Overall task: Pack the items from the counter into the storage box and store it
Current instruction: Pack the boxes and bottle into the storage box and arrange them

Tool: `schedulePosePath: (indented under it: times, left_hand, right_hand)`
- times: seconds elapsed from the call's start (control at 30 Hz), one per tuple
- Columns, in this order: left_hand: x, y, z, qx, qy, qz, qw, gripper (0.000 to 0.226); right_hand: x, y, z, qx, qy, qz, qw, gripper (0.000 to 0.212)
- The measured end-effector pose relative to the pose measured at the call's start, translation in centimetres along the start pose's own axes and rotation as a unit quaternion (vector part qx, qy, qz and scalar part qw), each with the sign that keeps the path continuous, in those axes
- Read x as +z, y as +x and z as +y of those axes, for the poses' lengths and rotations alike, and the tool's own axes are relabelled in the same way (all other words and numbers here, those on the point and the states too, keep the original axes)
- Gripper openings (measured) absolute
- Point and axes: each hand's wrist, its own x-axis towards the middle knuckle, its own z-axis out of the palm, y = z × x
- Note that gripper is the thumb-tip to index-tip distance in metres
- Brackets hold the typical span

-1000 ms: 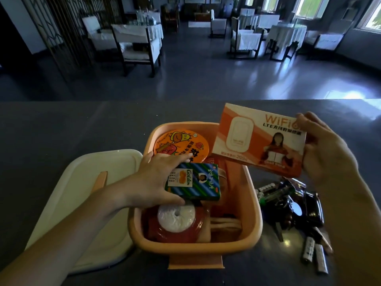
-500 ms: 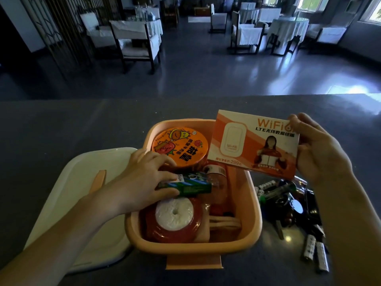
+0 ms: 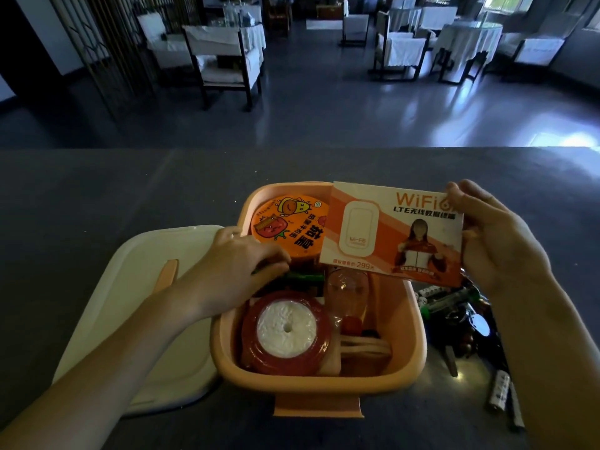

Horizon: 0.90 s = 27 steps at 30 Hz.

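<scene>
Pinching the carton by its right edge, the right grip is clamped on it, fingertips lapping the printed face. The carton hangs tilted over the far right corner of the box, clear of the table. It looks like light, stiff card with a glossy skin: easy to carry, but likely to slip or dent at the corners under a hard squeeze. The edges seem the best hold, and it would probably lie flat on top. The left grip is curled on a green packet inside the box, just beside the noodle cup. The lid lies to the left, keys to the right.
</scene>
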Motion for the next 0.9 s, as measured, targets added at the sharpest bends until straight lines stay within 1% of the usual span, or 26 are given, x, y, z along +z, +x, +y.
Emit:
schedulePosePath:
  times: [0.07,0.1,0.13,0.2,0.27,0.37,0.43,0.47,0.53,0.57,0.6,0.63,0.67,0.73,0.8,0.87,0.9]
  left_hand:
    - [-0.7,-0.5,-0.3,-0.009,-0.014,0.102,0.995,0.024]
    - [-1.2,-0.7,-0.5,-0.027,-0.029,0.147,0.988,0.021]
    - [-1.6,-0.9,-0.7,-0.051,-0.049,0.18,0.981,0.021]
    - [-2.1,-1.1,-0.9,-0.091,-0.101,0.198,0.971,0.024]
    - [-2.2,-1.3,-0.8,-0.102,-0.14,0.174,0.969,0.03]
    - [-1.6,-1.3,0.0,-0.09,-0.169,0.085,0.978,0.056]
    - [-0.8,-1.3,0.5,-0.08,-0.164,0.03,0.983,0.07]
    - [-0.5,-1.3,0.7,-0.076,-0.148,0.014,0.986,0.072]
    - [-0.1,-1.2,0.9,-0.076,-0.115,-0.009,0.99,0.073]
    - [0.0,-1.2,0.8,-0.079,-0.105,-0.021,0.991,0.073]
    - [0.1,-1.2,0.7,-0.08,-0.095,-0.032,0.992,0.072]
    - [0.2,-1.1,0.6,-0.078,-0.085,-0.039,0.993,0.073]
    - [0.2,-1.2,0.6,-0.077,-0.078,-0.045,0.993,0.074]
    - [0.2,-1.3,0.6,-0.075,-0.06,-0.05,0.994,0.074]
    - [0.1,-1.5,0.5,-0.068,-0.015,-0.04,0.997,0.075]
    - [-0.1,-1.7,0.4,-0.059,0.03,-0.02,0.998,0.074]
    - [-0.2,-1.8,0.3,-0.055,0.038,-0.013,0.998,0.073]
  right_hand:
    - [1.2,-0.4,0.5,0.025,-0.003,-0.012,1.0,0.017]
    - [2.0,-0.7,1.0,0.037,-0.006,-0.022,0.999,0.017]
    - [2.9,-1.0,1.6,0.048,-0.017,-0.03,0.998,0.016]
    - [4.6,-1.9,3.4,0.07,-0.063,-0.039,0.995,0.011]
    - [5.4,-2.6,5.1,0.078,-0.127,-0.044,0.988,0.008]
    - [5.6,-3.0,6.3,0.061,-0.215,-0.036,0.974,0.006]
    - [5.6,-2.8,6.6,0.05,-0.284,-0.033,0.957,0.004]
    - [5.6,-2.6,6.7,0.035,-0.34,-0.036,0.939,0.004]
    - [5.8,-2.4,7.1,-0.005,-0.472,-0.059,0.88,0.003]
    - [5.9,-2.5,7.3,-0.019,-0.524,-0.08,0.848,0.004]
    - [6.1,-2.7,7.5,-0.026,-0.554,-0.102,0.826,0.004]
    - [6.3,-2.9,7.7,-0.034,-0.567,-0.124,0.813,0.004]
    - [6.5,-3.2,7.9,-0.045,-0.57,-0.141,0.808,0.004]
    - [6.9,-3.5,7.8,-0.067,-0.557,-0.153,0.814,0.006]
    - [7.1,-3.6,7.7,-0.082,-0.555,-0.156,0.813,0.019]
    - [6.9,-3.6,7.4,-0.082,-0.575,-0.181,0.793,0.046]
    - [6.8,-3.7,7.2,-0.074,-0.59,-0.211,0.776,0.063]
